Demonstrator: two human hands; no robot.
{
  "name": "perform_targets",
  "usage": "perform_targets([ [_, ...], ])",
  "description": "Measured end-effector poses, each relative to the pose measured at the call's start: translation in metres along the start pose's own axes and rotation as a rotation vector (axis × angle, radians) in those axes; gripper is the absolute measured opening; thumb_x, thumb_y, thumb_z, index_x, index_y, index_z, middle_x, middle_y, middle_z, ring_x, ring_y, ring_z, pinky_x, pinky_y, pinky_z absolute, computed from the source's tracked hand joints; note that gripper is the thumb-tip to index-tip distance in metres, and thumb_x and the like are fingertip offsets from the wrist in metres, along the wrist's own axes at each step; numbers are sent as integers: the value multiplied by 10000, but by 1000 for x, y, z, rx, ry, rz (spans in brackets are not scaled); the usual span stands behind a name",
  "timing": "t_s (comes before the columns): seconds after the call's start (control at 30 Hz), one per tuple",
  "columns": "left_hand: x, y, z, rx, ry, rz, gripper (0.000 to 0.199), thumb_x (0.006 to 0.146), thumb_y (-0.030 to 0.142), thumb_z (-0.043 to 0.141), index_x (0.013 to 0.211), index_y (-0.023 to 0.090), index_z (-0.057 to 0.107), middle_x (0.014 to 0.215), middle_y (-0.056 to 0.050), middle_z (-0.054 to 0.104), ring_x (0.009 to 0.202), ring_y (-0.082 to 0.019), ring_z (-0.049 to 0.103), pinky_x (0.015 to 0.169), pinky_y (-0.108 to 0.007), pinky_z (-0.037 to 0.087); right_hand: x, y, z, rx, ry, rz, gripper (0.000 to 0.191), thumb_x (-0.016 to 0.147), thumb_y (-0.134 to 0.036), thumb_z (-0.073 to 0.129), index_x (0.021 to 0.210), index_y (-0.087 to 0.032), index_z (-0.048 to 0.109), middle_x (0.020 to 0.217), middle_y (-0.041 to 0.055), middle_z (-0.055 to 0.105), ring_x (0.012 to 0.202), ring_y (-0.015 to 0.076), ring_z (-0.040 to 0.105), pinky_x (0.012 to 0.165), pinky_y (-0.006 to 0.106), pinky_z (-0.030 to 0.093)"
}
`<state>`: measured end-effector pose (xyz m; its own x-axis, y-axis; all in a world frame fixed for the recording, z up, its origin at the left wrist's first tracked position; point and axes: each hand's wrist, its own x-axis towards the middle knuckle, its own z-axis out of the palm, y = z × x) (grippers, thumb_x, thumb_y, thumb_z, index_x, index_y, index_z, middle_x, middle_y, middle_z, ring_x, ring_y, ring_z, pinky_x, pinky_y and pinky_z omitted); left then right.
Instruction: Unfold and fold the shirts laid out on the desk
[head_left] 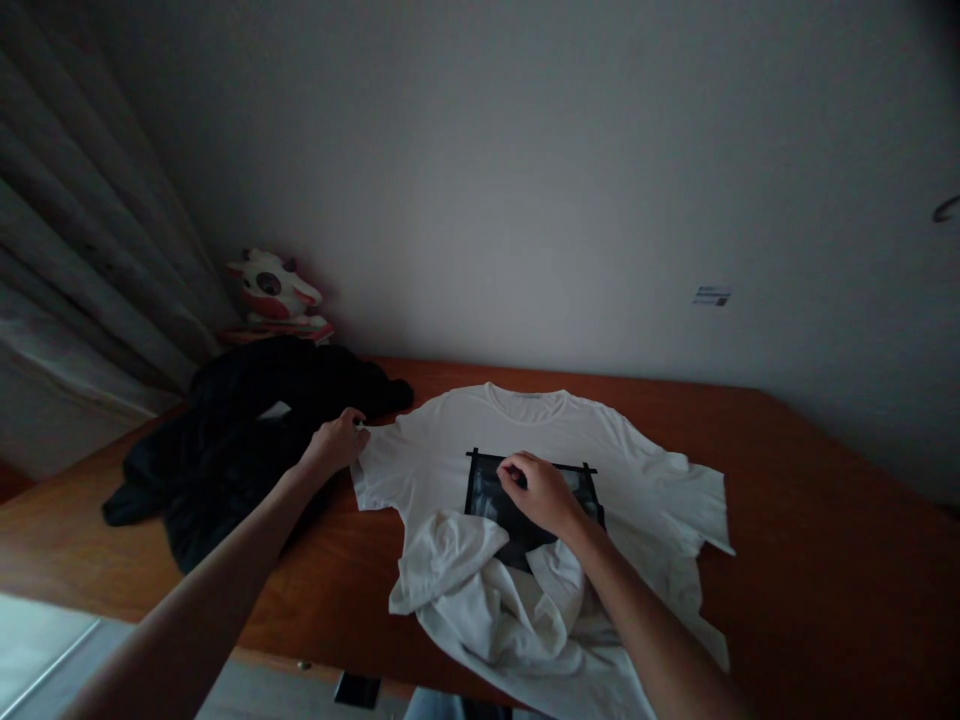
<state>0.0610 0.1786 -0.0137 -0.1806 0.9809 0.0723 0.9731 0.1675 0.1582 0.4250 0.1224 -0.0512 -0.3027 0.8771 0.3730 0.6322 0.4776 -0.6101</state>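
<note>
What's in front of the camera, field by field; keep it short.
Left hand: pinching the sleeve edge of a white T-shirt
Right hand: fingers curled, over the dark print
T-shirt: spread on wooden table, lower part bunched
Beside it: black garment, crumpled
Back left: cow figure, near curtain

On the table (810, 500), the shirt (517, 550) lies right of another garment (232, 450); behind that, a toy (271, 285).
</note>
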Motion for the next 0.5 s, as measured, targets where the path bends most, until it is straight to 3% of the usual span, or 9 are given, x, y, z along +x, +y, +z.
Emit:
perform_targets([
  [0.13,0,-3,5,-58,-16,127,491,839,377,579,1297,202,568,998,-78,752,963,-290,725,837,-340,516,-12,15,9,98,139,-1,168,942,-277,518,896,-217,668,892,58,721,812,192,677,796,329,537],
  [0.23,1,-1,2,-156,22,134,473,838,355,566,1286,206,578,959,-52,733,914,-251,719,828,-320,515,-18,9,7,146,146,-46,175,956,-310,527,934,-221,677,929,64,722,875,200,671,840,342,539],
  [0.37,3,23,-11,-397,118,119,445,812,365,613,1226,202,604,1012,-50,720,887,-214,700,848,-318,530,-22,-13,1,204,-52,-108,194,933,-352,603,1053,-244,710,1036,57,734,940,198,677,891,342,525],
  [0.5,-4,75,-24,-724,105,256,420,802,358,669,1174,173,603,1089,-91,712,942,-208,692,842,-329,555,-26,-28,0,196,-265,-140,345,845,-445,747,1130,-250,743,976,33,749,898,208,675,910,367,495],
])
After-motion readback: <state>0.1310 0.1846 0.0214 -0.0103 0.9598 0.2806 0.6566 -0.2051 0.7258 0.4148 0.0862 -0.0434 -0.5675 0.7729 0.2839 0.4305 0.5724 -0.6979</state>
